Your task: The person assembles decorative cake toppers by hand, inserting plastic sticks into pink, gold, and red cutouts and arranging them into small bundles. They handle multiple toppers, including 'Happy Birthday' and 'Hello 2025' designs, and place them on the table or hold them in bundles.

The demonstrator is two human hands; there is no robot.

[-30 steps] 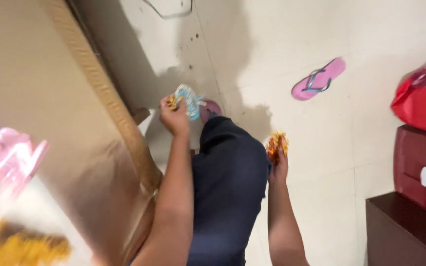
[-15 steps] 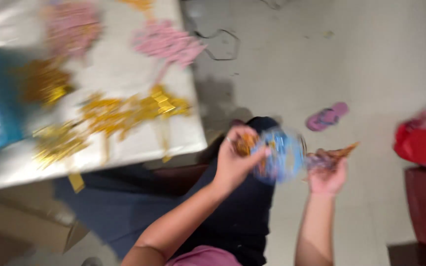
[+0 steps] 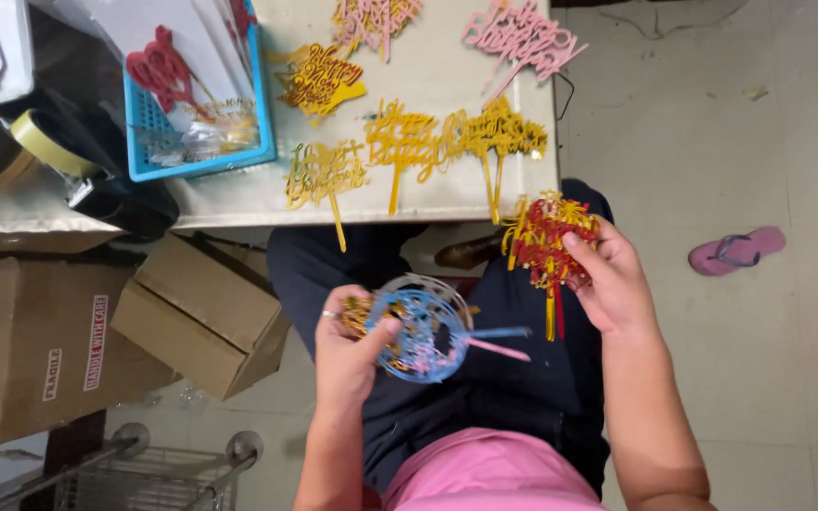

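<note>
Left hand (image 3: pixel 347 350), low in the middle of the frame, pinches a round, lacy blue cake topper (image 3: pixel 420 328) between thumb and fingers, with some thin yellow pieces tucked behind it. We see 2 slim sticks, blue and pink, jutting right from the disc. Our right hand (image 3: pixel 613 284), right of centre, closes its fingers on a bunch of red and yellow toppers (image 3: pixel 546 241), flat cut-out script shapes with sticks hanging down. Both bundles hover over our dark trousers, well apart from each other.

Above them, the pale table (image 3: pixel 447 194) fills the upper middle, strewn with glittery gold script toppers (image 3: pixel 409 142) and pink ones (image 3: pixel 520 36) near the top edge. A blue mesh plastic basket (image 3: pixel 149 123) sits in the upper left, holding a red topper and white sheets; a roll of tan tape (image 3: pixel 40 144) lies left of it.

At lower left, 2 brown cardboard boxes (image 3: pixel 196 317) crowd the space beside our knee, the larger one bearing red upright label strips on its side. A pink flip-flop (image 3: pixel 737 251) lies on the pale tiled floor at right.
</note>
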